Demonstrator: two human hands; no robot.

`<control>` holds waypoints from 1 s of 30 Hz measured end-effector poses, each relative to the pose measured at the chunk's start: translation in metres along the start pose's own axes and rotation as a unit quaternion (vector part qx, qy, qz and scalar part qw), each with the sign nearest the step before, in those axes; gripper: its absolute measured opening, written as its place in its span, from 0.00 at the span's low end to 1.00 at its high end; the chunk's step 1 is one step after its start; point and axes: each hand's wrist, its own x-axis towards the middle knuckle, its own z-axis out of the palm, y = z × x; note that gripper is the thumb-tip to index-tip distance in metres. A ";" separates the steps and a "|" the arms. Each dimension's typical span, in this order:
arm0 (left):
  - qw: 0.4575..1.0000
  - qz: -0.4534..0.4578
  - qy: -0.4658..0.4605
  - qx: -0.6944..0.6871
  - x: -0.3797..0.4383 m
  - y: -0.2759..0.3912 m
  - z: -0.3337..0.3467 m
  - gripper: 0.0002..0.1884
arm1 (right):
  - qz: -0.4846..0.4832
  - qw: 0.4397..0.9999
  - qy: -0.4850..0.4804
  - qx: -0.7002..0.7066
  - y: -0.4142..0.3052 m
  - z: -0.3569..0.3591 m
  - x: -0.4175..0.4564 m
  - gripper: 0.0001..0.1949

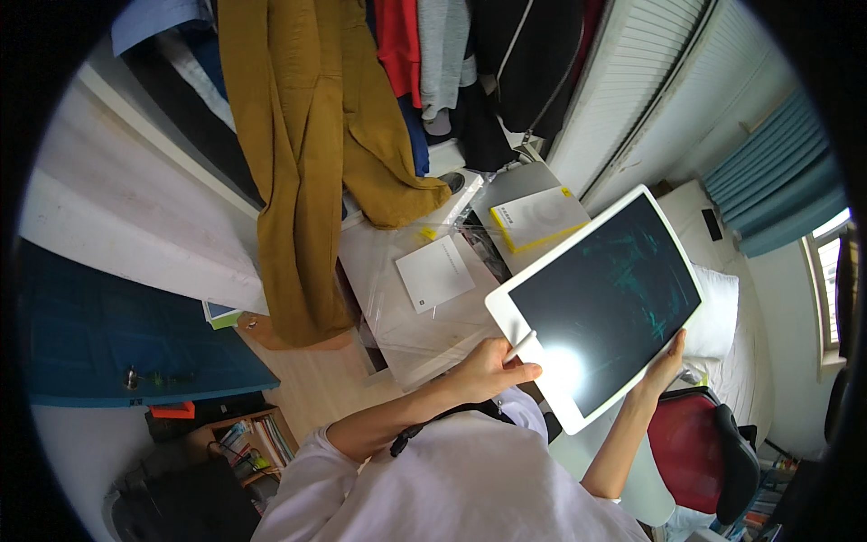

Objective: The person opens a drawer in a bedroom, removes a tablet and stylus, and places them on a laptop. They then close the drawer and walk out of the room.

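Observation:
A white-framed LCD writing tablet [603,291] is held up in front of me, tilted, with faint green strokes on its dark screen. Light glares off its lower left part. My left hand [491,372] grips the left edge, thumb on the white frame. A short white stylus [520,347] pokes out by the fingers of that same hand. On the lower right edge my right hand [664,369] supports the tablet, its fingers partly hidden behind it. Beyond the tablet, a flat white box [435,274] lies on a clear plastic-covered surface [406,352].
A white and yellow box [538,218] rests on a grey surface further back. Brown trousers [298,169] hang down among other clothes on the left. A red-backed chair [687,447] stands at right, near a bed with a white pillow [711,311]. The blue door [122,339] is at left.

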 end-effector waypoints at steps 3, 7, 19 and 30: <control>1.000 -0.004 0.000 0.012 0.001 -0.004 0.001 0.15 | -0.009 1.000 0.018 -0.019 0.000 -0.009 -0.001 0.19; 1.000 -0.012 -0.018 0.019 0.000 0.003 -0.009 0.17 | -0.023 0.999 0.032 -0.026 -0.002 -0.012 -0.006 0.18; 0.832 -0.120 0.239 0.485 0.008 -0.029 -0.188 0.53 | -0.137 0.970 0.201 -0.009 -0.065 -0.022 -0.028 0.20; 0.850 -0.228 0.164 0.446 0.030 -0.016 -0.199 0.34 | -0.016 0.976 0.213 0.036 -0.015 -0.016 -0.059 0.18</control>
